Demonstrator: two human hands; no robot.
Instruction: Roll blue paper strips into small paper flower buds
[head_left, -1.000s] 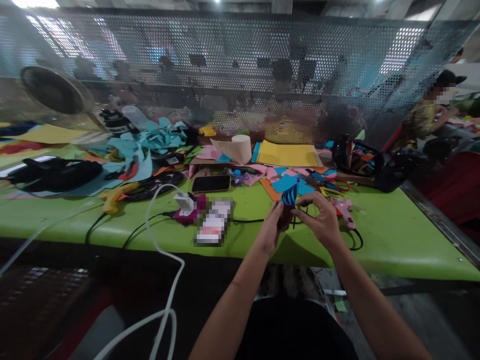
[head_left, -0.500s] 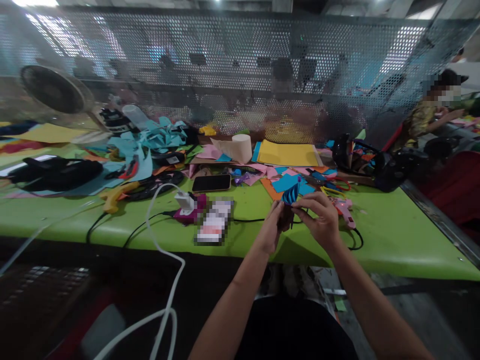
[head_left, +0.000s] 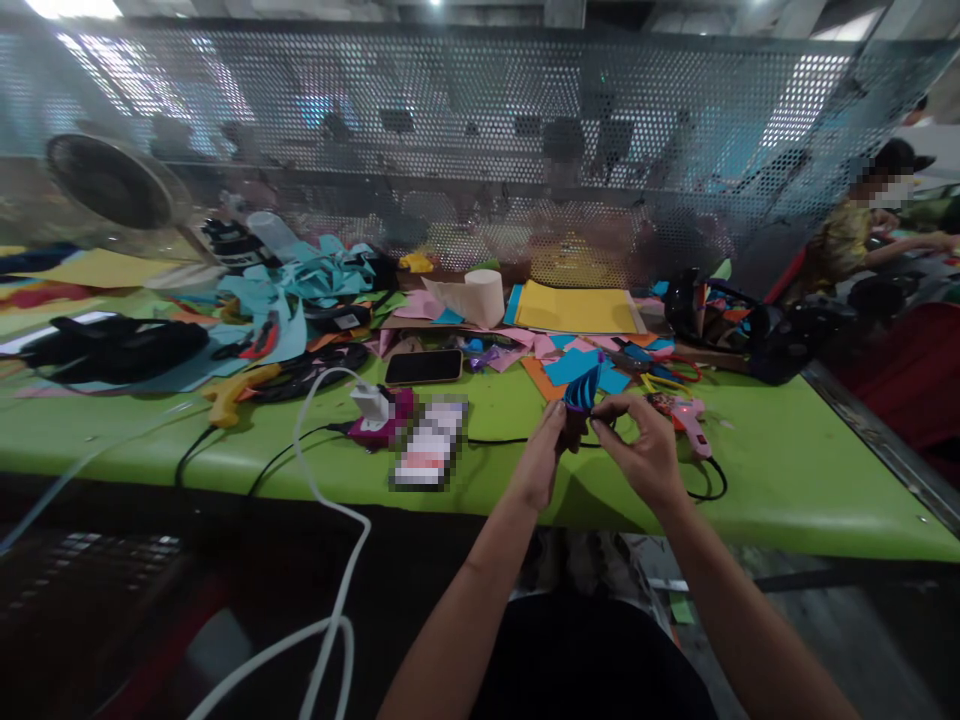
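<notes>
the green table point(head_left: 817, 460) bears a dark phone point(head_left: 424, 367), magenta socket block point(head_left: 384, 430) and pink glue gun point(head_left: 691, 418)

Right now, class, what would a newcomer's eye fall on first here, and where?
Probably the striped blue piece, right of centre, in the left hand with the right hand at its edge, above the green table. Next, the yellow sheet beyond the hands and the tall screen across the back.

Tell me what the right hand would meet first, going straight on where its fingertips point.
The right hand would likely meet the blue layered paper piece held in the left hand; its fingertips seem right beside it, though depth and contact are unclear.
</notes>
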